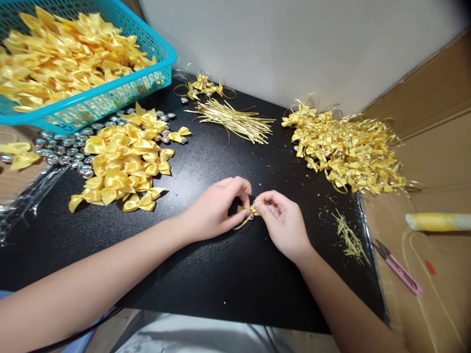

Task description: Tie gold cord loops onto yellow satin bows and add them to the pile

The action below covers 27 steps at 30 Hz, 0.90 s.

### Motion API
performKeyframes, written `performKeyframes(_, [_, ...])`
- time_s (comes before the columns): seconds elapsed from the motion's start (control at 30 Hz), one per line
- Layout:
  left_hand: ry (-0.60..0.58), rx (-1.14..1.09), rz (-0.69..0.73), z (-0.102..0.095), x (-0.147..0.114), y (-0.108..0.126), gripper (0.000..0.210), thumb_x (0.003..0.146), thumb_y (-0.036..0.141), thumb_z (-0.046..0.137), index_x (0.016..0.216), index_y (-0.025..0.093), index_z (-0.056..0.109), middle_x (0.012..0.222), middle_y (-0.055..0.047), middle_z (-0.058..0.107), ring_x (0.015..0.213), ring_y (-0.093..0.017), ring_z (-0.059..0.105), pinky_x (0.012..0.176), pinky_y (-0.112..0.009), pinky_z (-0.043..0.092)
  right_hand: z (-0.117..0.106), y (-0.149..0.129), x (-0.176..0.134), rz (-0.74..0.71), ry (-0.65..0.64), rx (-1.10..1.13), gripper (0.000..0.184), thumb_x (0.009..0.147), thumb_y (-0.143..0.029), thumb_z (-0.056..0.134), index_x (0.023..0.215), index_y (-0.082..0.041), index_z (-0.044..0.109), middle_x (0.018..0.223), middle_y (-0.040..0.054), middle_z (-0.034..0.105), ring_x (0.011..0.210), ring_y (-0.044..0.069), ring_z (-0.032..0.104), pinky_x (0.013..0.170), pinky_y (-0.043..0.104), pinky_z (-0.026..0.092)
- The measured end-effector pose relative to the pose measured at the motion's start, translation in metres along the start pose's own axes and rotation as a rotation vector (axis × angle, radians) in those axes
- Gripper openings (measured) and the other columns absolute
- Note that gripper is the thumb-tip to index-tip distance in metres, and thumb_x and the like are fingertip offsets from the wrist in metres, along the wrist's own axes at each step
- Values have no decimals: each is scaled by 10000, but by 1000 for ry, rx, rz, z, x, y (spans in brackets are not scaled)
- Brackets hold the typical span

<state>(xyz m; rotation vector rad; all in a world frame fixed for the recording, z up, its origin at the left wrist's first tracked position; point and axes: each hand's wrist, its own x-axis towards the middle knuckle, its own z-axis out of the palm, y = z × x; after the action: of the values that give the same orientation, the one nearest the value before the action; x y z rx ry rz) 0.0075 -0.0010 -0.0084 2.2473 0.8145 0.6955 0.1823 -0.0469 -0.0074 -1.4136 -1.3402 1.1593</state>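
In left hand [219, 208] and right hand [287, 223], pinched grip on yellow bow [253, 211], gold cord [241, 225] aslant toward near-left.

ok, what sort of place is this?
Probably a small handcraft workspace: a black table with piles of yellow bows, a bundle of gold ties, and pink-handled snips lying off to the right.

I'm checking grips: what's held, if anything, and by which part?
A small yellow satin bow with gold cord, between left hand and right hand; exactly which part each pinches is hidden.
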Motion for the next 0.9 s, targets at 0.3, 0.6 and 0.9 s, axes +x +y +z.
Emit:
performKeyframes(0.3, [-15, -67, -69, -4, -1, 3, 349, 746, 129, 603, 1025, 218, 414, 828, 25, 676, 745, -147, 611, 728, -284, 450, -2, 3, -3, -2, -7, -42, 76, 853, -210, 582, 790, -177, 610, 739, -2, 605, 661, 113, 577, 625, 228, 483])
performKeyframes(0.6, [8, -48, -82, -6, -1, 5, 288, 740, 133, 585, 990, 213, 467, 819, 27, 671, 746, -148, 626, 732, -283, 461, -3, -1, -5, 33, -12, -40, 70, 853, -193, 587, 791, -187, 618, 760, -8, 632, 680, 110, 608, 653, 223, 508])
performKeyframes(0.9, [12, -105, -69, -2, 1, 5, 293, 767, 120, 580, 1001, 210, 428, 770, 37, 664, 719, -135, 616, 762, -287, 458, -1, -3, -4, 22, -26, -34, 79, 848, -198, 590, 775, -193, 620, 740, -2, 635, 668, 119, 619, 657, 239, 534])
